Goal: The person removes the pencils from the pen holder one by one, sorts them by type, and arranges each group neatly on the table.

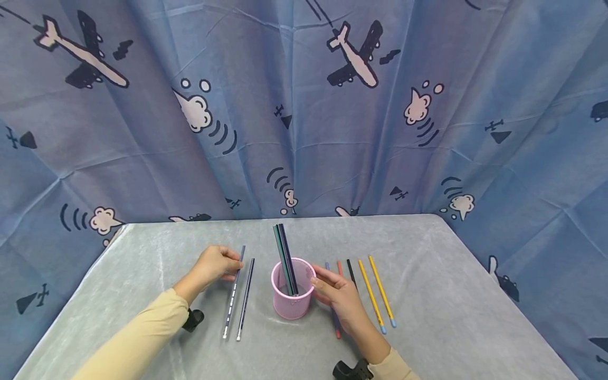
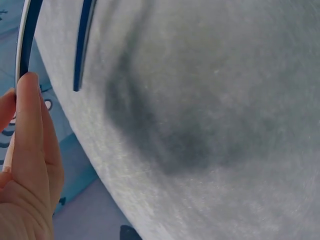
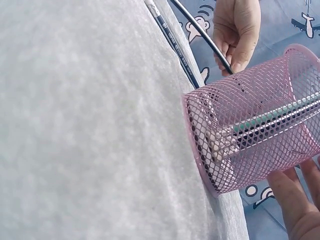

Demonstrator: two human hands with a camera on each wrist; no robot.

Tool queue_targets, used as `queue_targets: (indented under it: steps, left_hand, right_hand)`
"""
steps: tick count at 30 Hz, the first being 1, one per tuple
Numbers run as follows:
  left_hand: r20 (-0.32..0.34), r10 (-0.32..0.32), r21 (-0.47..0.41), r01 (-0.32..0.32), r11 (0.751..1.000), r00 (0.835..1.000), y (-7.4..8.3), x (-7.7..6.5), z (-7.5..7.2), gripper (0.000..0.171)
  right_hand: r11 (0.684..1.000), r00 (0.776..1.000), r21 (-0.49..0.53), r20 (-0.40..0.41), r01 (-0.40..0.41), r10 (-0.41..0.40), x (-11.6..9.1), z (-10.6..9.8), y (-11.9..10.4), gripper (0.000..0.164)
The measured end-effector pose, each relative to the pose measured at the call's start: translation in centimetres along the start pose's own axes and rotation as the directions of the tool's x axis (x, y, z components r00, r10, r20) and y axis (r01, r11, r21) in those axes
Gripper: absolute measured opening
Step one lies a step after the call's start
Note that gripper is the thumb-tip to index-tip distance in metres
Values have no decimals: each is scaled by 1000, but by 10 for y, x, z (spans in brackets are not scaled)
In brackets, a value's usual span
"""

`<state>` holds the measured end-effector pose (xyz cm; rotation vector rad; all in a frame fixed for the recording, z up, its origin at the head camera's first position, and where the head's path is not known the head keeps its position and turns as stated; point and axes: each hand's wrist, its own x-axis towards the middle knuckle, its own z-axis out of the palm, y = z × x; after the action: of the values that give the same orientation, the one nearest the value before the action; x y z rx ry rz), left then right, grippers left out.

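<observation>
My left hand (image 1: 216,262) pinches a silver-and-dark pencil (image 1: 231,306) near its upper end, between thumb and fingers. A second dark pencil (image 1: 245,301) with a white end lies beside it, to the right. In the middle stands a pink mesh pencil cup (image 1: 291,307), with several green and dark pencils (image 1: 283,248) leaning inside it. My right hand (image 1: 344,301) holds the cup at its right side, thumb toward the front and fingers behind. In the right wrist view the pencils show through the cup's mesh (image 3: 270,165).
Right of the cup lie two yellow pencils (image 1: 371,293) with blue ends, a red pencil (image 1: 338,333), a black pencil (image 1: 350,268) and a purple one (image 1: 327,265), partly behind my right hand. A pale cloth covers the table (image 1: 442,306). Behind it hangs a blue airplane-print curtain (image 1: 313,174).
</observation>
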<state>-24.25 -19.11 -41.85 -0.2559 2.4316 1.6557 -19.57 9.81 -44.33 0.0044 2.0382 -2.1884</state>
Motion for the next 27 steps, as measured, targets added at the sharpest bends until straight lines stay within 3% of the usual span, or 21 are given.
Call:
queue_targets:
  steps: [14, 27]
  left_hand:
    - [-3, -27, 29, 27, 999, 1000, -13, 10, 5, 11]
    - [-23, -57, 39, 58, 998, 998, -19, 12, 10, 11]
  right_hand:
    - [1000, 1000, 2, 11, 6, -7, 0, -1, 1, 45]
    - [1000, 1000, 16, 10, -3, 3, 2, -2, 3, 45]
